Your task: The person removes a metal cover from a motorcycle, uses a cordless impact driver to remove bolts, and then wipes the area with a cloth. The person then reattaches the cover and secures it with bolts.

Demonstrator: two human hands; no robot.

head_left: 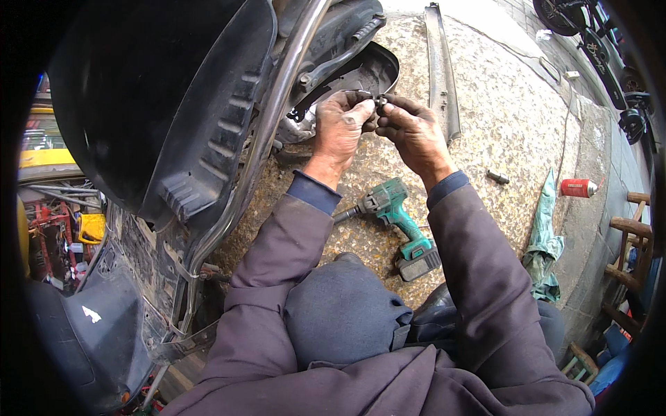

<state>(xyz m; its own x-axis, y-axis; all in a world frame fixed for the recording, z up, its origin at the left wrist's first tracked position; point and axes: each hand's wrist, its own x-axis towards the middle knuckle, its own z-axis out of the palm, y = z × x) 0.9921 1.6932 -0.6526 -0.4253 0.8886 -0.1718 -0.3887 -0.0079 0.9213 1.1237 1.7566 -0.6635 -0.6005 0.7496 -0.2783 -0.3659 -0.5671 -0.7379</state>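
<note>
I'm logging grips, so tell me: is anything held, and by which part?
The left hand and right hand pinch a small dark piece at the fingertips; it is too small and covered to tell which part each grips.

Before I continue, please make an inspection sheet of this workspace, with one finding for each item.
Surface: speckled, worn ground.
Work things: small dark part, kind unclear.
Clutter: green power tool, red can, green cloth, short dark cylinder and long dark strip on the ground.
Hands: left hand and right hand both pinch the small dark part.
Cables: nothing clearly seen.
Surroundings: black vehicle bodywork at left; wooden furniture at right; two-wheeler at upper right.
</note>
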